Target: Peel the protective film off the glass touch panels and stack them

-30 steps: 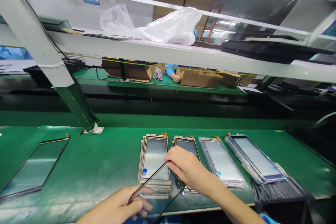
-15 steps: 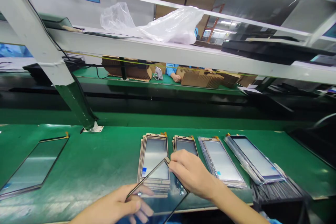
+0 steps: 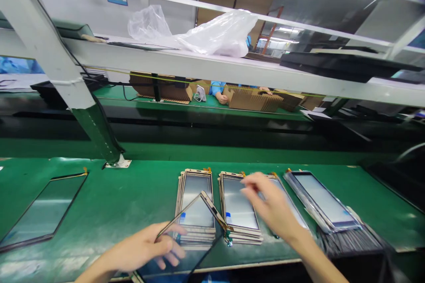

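My left hand (image 3: 142,247) grips the left edge of a clear touch-screen panel (image 3: 213,210) with a thin dark border, thumb on one side and fingers behind the glass. The panel is tilted above the bench's front edge, a small flex tail hanging at its right corner. My right hand (image 3: 274,208), slightly blurred, is off the panel, thumb and forefinger curved and apart with nothing visible between them. It hovers over a stack of screens (image 3: 290,201) and partly hides it. Close to its left are two more stacks, one nearer screen stack (image 3: 241,203) and another screen stack (image 3: 198,185).
A single glass panel (image 3: 46,208) lies at the left of the green bench (image 3: 133,203). Film-wrapped screens (image 3: 323,199) are stacked at the right. A white post (image 3: 71,84) and shelf (image 3: 199,64) stand ahead. Beyond, a co-worker's hand (image 3: 222,98) is beside corrugated cardboard (image 3: 252,98).
My right hand has let go of the panel's upper corner and moved right, uncovering the second stack. The panel, still in my left hand, has turned and shifted slightly left.
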The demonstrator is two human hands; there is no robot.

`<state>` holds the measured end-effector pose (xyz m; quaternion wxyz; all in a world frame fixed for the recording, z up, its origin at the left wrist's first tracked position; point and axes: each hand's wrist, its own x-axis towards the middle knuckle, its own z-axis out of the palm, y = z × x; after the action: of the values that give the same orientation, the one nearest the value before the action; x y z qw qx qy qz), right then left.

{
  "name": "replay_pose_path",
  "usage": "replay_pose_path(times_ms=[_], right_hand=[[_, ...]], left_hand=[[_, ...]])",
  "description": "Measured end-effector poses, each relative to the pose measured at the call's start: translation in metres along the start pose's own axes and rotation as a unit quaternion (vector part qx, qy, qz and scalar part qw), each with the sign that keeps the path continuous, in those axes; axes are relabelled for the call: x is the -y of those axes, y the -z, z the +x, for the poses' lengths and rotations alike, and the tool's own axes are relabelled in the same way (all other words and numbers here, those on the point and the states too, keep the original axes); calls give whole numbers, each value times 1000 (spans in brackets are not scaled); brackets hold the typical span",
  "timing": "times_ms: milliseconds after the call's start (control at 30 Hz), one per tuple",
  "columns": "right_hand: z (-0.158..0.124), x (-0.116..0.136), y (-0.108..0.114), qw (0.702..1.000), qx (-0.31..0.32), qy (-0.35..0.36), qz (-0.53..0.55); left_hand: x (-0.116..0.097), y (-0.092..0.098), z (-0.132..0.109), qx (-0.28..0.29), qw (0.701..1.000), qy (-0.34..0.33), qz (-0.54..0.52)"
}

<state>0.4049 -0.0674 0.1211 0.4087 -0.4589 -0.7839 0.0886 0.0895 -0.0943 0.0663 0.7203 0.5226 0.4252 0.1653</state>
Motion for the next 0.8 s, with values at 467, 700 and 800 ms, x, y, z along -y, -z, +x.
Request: replay_pose_path(times_ms=[467, 700, 800], right_hand=[[13, 23, -25, 920, 297, 199, -159], [-37, 13, -19, 962, 133, 220, -89], [-91, 7, 23, 996, 83, 5, 33]], left_hand=[[-10, -13, -6, 65, 992, 13, 109], [1, -7, 20, 102, 993, 2, -60], [0, -2, 36, 50, 990, -11, -134]])
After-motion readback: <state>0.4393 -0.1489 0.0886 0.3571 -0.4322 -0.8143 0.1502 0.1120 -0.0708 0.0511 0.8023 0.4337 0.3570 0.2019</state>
